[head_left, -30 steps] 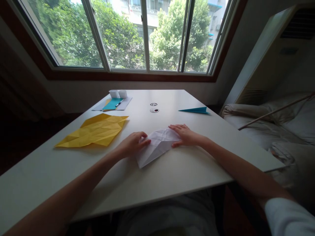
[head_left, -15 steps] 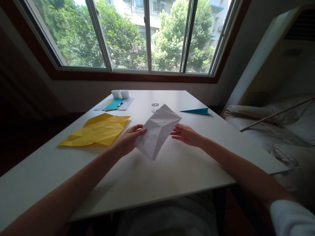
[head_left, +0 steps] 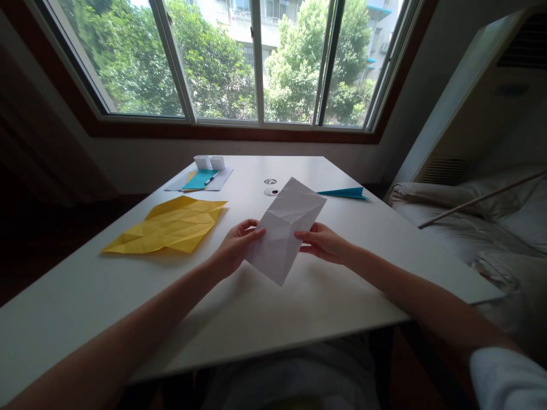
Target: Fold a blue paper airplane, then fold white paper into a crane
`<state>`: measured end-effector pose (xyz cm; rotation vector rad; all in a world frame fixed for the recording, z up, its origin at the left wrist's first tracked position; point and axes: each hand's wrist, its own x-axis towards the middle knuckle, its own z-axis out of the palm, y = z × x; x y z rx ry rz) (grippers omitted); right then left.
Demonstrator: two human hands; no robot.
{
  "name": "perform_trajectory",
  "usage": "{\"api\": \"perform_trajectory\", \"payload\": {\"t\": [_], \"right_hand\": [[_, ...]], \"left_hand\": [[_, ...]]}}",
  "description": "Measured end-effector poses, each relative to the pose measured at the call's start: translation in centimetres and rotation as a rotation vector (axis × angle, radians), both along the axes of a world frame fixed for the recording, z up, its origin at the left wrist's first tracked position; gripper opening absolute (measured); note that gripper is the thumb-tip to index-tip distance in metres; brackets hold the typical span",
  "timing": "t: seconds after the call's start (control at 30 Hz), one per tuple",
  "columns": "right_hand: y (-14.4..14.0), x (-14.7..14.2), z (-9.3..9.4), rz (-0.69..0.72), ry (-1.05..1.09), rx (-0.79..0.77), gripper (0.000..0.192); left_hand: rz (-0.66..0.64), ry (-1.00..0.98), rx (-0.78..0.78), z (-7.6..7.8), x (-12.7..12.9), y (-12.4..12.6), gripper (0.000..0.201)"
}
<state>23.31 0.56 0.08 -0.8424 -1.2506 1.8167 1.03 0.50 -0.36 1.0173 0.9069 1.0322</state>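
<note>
A creased, folded sheet of white paper (head_left: 282,228) is held up at a slant above the table, one corner pointing away from me and one toward me. My left hand (head_left: 236,246) pinches its left edge, thumb on top. On the opposite edge my right hand (head_left: 323,243) is closed as well, its thumb lying on the paper; the fingertips underneath are partly hidden. To the left of my left hand lies a creased yellow paper (head_left: 171,225). Beyond my right hand rests a folded blue paper (head_left: 346,193), long and pointed.
The white table (head_left: 239,330) stands before a window. At its far left are two white cups (head_left: 209,163), and a pen (head_left: 211,179) on blue paper (head_left: 200,179) over other sheets. Round markings (head_left: 270,182) show mid-table. A bed or sofa with a stick (head_left: 478,200) is at right.
My right hand has moved in from beside the white paper and taken hold of its right edge. The paper and my left hand have shifted slightly right, and the paper looks flatter.
</note>
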Motion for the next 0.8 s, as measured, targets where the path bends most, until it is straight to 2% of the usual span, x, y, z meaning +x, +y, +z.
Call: {"api": "perform_trajectory", "payload": {"t": [0.13,0.23,0.4,0.53,0.7,0.8], "right_hand": [[0.3,0.2,0.0,-0.091,-0.03,-0.044,0.026],[0.4,0.3,-0.1,-0.097,-0.064,-0.054,0.024],[0.5,0.4,-0.2,-0.025,-0.108,0.002,0.022],[0.6,0.5,-0.2,-0.019,-0.124,0.046,0.026],[1.3,1.2,-0.2,-0.132,-0.106,0.088,0.027],[1.6,1.5,-0.3,-0.197,-0.081,0.092,0.026]], "left_hand": [[-0.156,0.073,-0.032,0.0,-0.1,-0.2,0.033],[-0.199,0.119,-0.008,0.2,0.0,-0.3,0.031],[-0.134,0.162,0.087,-0.1,0.1,-0.2,0.03],[-0.126,0.215,0.135,-0.5,-0.1,0.1,0.03],[-0.098,0.32,0.22,-0.6,-0.2,0.3,0.03],[0.002,0.441,0.328,-0.7,-0.4,0.4,0.044]]}}
